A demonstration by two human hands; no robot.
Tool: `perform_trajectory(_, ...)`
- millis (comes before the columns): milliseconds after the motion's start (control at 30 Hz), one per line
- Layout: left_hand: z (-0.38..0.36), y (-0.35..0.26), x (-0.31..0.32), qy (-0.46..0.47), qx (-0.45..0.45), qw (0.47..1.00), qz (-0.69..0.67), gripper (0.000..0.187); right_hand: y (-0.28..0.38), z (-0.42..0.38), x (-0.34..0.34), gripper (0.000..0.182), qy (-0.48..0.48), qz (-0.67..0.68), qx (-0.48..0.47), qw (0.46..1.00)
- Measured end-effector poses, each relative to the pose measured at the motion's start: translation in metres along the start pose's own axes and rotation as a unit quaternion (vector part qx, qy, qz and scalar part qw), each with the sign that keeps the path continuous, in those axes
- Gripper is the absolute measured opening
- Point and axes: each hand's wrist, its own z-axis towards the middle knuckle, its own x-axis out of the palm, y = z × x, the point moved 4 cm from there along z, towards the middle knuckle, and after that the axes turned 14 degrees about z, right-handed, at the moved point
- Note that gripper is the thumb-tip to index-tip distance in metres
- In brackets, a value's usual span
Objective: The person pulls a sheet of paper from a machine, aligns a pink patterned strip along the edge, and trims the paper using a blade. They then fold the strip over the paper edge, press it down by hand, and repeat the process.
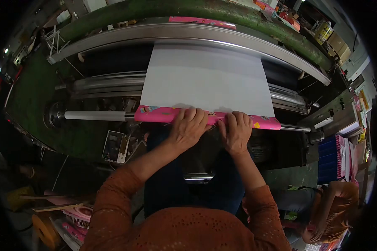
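Observation:
A pink printed roll (155, 113) lies across a metal shaft in front of me, and a wide white sheet (207, 79) runs from it up under a metal bar. My left hand (190, 126) is wrapped over the roll left of its middle, fingertips on top. Just to the right, my right hand (236, 130) grips the same roll, its fingers curled over the top. The thumbs are close together near the roll's middle. The undersides of both hands are hidden.
A green roller (176, 11) and a metal crossbar (113, 35) span the far side. A white tube (95, 116) sits on the shaft at left. Below it is a small box (115, 146). At lower right another person (339, 201) is near blue and pink stacks (333, 157).

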Motion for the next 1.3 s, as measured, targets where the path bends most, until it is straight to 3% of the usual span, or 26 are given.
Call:
perform_trajectory(233, 0.001, -0.001, 0.009, -0.017, -0.046, 0.998, -0.047, 0.029, -0.01, 0.001, 0.009, 0.028, 0.01, -0.009, -0.018, 1.0)
perform_trajectory(333, 0.005, -0.002, 0.017, -0.076, -0.061, 0.995, -0.004, 0.026, -0.014, 0.006, 0.01, 0.027, 0.022, -0.033, -0.028, 0.999)
perform_trajectory(433, 0.009, 0.0, 0.015, -0.093, -0.101, 0.991, -0.001, 0.026, -0.017, 0.01, 0.01, 0.024, 0.018, -0.021, 0.011, 1.0)
perform_trajectory(533, 0.013, 0.002, 0.012, -0.072, -0.124, 0.989, -0.032, 0.025, -0.02, 0.013, 0.01, 0.024, 0.038, -0.022, 0.01, 0.999)
perform_trajectory(600, 0.013, 0.004, 0.015, -0.006, -0.139, 0.988, -0.072, 0.021, -0.019, 0.015, 0.011, 0.022, 0.048, -0.01, 0.024, 0.999)
perform_trajectory(733, 0.027, 0.008, 0.007, -0.011, -0.133, 0.985, -0.106, 0.017, -0.019, 0.025, 0.009, 0.022, 0.071, 0.007, 0.074, 0.995)
perform_trajectory(867, 0.041, 0.016, 0.001, 0.064, -0.137, 0.981, -0.125, 0.013, -0.025, 0.036, 0.008, 0.022, 0.079, 0.049, 0.118, 0.989)
perform_trajectory(967, 0.046, 0.026, 0.007, 0.131, -0.17, 0.963, -0.166, 0.016, -0.026, 0.053, 0.006, 0.017, 0.084, 0.049, 0.095, 0.991)
perform_trajectory(1033, 0.038, 0.046, -0.008, -0.098, -0.288, 0.912, -0.274, 0.019, -0.029, 0.062, 0.011, 0.015, 0.053, 0.052, 0.096, 0.993)
perform_trajectory(1100, 0.02, 0.038, -0.026, -0.152, -0.286, 0.916, -0.236, 0.029, -0.047, 0.078, 0.024, 0.021, 0.06, 0.031, 0.098, 0.993)
perform_trajectory(1167, 0.012, 0.002, -0.033, -0.08, -0.18, 0.965, -0.173, 0.043, -0.058, 0.088, 0.026, 0.03, 0.071, 0.009, 0.101, 0.992)
perform_trajectory(1200, 0.013, -0.012, -0.025, 0.095, -0.123, 0.981, -0.113, 0.056, -0.058, 0.095, 0.021, 0.028, 0.023, 0.002, 0.055, 0.998)
perform_trajectory(1233, 0.019, -0.009, -0.02, 0.088, -0.123, 0.982, -0.114, 0.056, -0.057, 0.1, 0.015, 0.026, -0.023, -0.004, 0.006, 1.0)
perform_trajectory(1300, 0.037, 0.008, 0.0, 0.105, -0.122, 0.984, -0.072, 0.058, -0.038, 0.068, -0.012, 0.032, -0.033, 0.001, 0.006, 0.999)
